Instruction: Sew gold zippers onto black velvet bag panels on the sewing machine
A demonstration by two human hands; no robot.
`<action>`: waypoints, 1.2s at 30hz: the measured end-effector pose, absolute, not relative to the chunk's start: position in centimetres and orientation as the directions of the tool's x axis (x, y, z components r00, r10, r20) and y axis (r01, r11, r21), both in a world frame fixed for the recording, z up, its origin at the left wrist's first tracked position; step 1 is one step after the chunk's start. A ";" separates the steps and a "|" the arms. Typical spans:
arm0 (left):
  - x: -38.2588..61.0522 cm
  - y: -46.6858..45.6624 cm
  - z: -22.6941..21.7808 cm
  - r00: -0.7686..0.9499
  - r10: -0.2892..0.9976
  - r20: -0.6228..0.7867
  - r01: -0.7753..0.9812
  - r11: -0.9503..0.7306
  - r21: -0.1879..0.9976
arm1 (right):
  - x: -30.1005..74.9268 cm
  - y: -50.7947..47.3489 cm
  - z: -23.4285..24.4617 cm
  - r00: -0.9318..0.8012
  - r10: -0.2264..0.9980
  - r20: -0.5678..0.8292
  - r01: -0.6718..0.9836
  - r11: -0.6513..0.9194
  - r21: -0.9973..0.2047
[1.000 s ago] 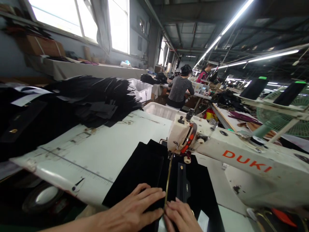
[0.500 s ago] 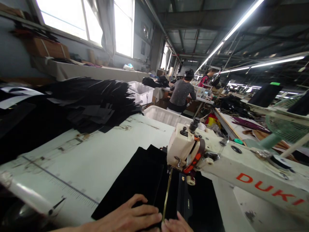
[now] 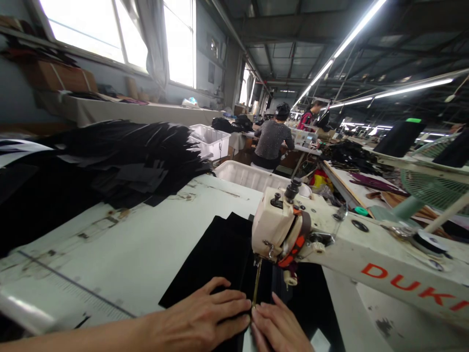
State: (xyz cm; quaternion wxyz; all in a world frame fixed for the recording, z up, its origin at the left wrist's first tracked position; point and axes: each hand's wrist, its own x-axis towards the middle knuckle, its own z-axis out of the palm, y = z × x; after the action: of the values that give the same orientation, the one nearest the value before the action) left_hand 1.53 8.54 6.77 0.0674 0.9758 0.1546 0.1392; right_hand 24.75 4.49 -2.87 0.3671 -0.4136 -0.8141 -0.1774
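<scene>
A piece of black fabric lies under the needle end of a white sewing machine. A narrow gold strip, which looks like zipper teeth, runs over the fabric from the presser foot toward my fingers. My left hand lies flat on the fabric left of the strip, fingers stretched out and fingertips close beside it. Across from it, my right hand has its fingers pressed together at the near end of the strip. The fingertips of both hands almost meet there.
A large heap of black cut pieces covers the table's far left. White plastic bins stand beyond the table edge. Further off, a person in a grey top sits at another machine. A green fan stands at the right.
Both hands have moved forward, nearer the needle, and the fabric has slid forward beneath the machine. Less of the gold strip shows. The view has shifted slightly.
</scene>
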 end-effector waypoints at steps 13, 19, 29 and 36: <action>2.9 12.3 5.4 0.932 0.305 0.195 0.222 -0.907 0.359 | 26.8 6.9 -1.7 -0.452 0.689 0.567 0.838 0.546 0.004; 3.6 13.8 4.8 0.938 0.322 0.129 0.259 -0.898 0.357 | 26.6 7.6 -1.6 -0.313 0.788 0.530 0.883 0.447 -0.143; 3.6 14.4 3.9 0.934 0.307 0.183 0.235 -0.914 0.332 | 24.4 8.8 -1.8 -0.058 0.810 0.584 0.949 0.227 -0.220; 3.7 14.5 3.4 0.930 0.300 0.210 0.223 -0.919 0.325 | 24.0 9.3 -2.8 -0.087 0.828 0.554 0.995 0.101 0.005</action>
State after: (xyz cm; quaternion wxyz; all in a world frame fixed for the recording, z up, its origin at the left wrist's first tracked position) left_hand 3.72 14.46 3.44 0.1492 0.9710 0.1348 0.1291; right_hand 24.03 9.27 -2.82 0.2134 -0.6412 -0.7106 -0.1958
